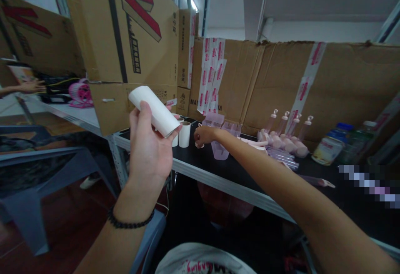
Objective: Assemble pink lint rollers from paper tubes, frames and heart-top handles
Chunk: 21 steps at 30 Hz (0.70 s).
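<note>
A smooth white tube (155, 112) rests tilted in my left hand (151, 149), with the thumb on its near side and the fingers behind. Below and to its right, a shorter white tube (184, 134) stands upright on the black shelf, and part of another shows behind my fingertips. My right hand (204, 135) is closed beside these tubes, its fingertips pinched around something small and pale that I cannot make out. Just right of that hand sits a translucent lilac divided holder (220, 152), partly covered by my right forearm.
Pale pink bottle-like pieces with looped tops (284, 140) stand further right, near clear tubes (283, 157). A blue-capped bottle (331, 144) is at the far right. Cardboard panels (281, 82) wall the back and left. Beyond are a pink fan (80, 94) and another person's hand (33, 86).
</note>
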Available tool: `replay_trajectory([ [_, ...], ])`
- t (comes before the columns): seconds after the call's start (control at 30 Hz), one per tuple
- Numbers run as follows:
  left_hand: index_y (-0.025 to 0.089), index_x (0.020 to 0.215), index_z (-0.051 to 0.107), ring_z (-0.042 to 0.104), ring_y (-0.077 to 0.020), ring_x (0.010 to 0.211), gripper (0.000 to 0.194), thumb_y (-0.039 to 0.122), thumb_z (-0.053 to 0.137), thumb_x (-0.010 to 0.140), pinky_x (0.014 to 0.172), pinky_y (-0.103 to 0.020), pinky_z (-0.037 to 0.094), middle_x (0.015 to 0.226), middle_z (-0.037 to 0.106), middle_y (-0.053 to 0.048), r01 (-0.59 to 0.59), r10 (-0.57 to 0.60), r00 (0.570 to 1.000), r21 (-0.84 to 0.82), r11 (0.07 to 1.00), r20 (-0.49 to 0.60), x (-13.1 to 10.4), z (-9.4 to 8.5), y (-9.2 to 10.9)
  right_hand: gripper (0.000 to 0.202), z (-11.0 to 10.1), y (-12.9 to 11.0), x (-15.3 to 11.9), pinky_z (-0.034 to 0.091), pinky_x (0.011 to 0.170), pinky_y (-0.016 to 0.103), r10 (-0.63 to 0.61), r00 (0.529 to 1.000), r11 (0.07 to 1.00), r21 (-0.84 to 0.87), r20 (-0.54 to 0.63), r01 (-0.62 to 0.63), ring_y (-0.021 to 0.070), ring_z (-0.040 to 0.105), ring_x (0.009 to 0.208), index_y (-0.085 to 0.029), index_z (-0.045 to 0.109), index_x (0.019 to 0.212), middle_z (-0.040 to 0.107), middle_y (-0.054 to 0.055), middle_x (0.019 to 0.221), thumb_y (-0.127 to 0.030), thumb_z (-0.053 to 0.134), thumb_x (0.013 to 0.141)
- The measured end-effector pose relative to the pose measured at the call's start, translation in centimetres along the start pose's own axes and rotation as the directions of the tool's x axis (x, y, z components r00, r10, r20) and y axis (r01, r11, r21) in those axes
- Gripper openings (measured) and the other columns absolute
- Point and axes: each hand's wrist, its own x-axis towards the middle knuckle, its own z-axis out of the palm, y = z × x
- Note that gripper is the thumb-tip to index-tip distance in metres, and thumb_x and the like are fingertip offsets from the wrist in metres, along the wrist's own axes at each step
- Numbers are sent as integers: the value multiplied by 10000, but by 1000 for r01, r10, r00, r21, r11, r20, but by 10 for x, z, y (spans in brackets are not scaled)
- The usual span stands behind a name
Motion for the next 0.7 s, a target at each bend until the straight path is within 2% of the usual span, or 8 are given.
replay_trajectory([
  [0.07,314,1172,553,710,-210,961,288,461,635,939,784,-360,625,1089,695,-36,-14,14,1000,2,1000,4,2,2,0,370,-2,-2,-3,487,799,225,5,1000,1000,2,-5,-5,213,715,1030,-166,777,1130,781,80,1132,-316,786,792],
  [0.17,280,1132,572,689,-192,1058,227,364,652,936,789,-285,600,1155,692,-21,-145,145,989,64,987,6,12,0,-3,440,-12,-5,-16,488,795,230,18,999,1000,6,-49,-18,226,703,1070,-167,750,1197,760,91,1196,-341,797,796],
  [0.27,245,1092,609,688,-187,1056,337,390,772,836,834,-260,571,1123,710,-24,-264,258,964,206,942,57,30,-10,-4,474,-24,-6,-36,488,807,255,42,990,999,16,-133,-41,248,694,1087,-170,715,1259,744,111,1224,-374,770,835],
  [0.33,208,1050,637,697,-199,1006,431,447,835,752,841,-276,565,1049,729,-41,-256,221,964,310,915,146,42,-22,-2,417,-31,-5,-50,482,815,268,57,974,998,37,-218,-50,252,697,1068,-183,715,1246,748,111,1201,-384,723,881],
  [0.47,158,1049,667,701,-203,890,520,459,876,680,740,-282,563,999,739,-67,-204,29,950,546,813,311,56,-43,3,296,-38,-7,-72,462,811,271,93,905,993,107,-414,-53,242,699,1030,-188,733,1146,761,106,1128,-380,668,930],
  [0.6,159,1008,666,705,-222,821,518,459,883,645,643,-300,564,984,733,-79,-198,-97,937,741,642,334,65,-57,-4,255,-38,-18,-82,456,808,267,166,854,980,176,-494,-89,229,695,1028,-191,722,1123,757,102,1122,-357,637,950],
  [0.7,172,959,658,701,-232,744,514,439,896,591,608,-317,557,877,734,-63,-161,-171,934,798,581,313,71,-64,-16,256,-33,-28,-82,466,813,271,207,834,968,230,-511,-99,225,697,1034,-200,702,1157,749,95,1149,-336,628,954],
])
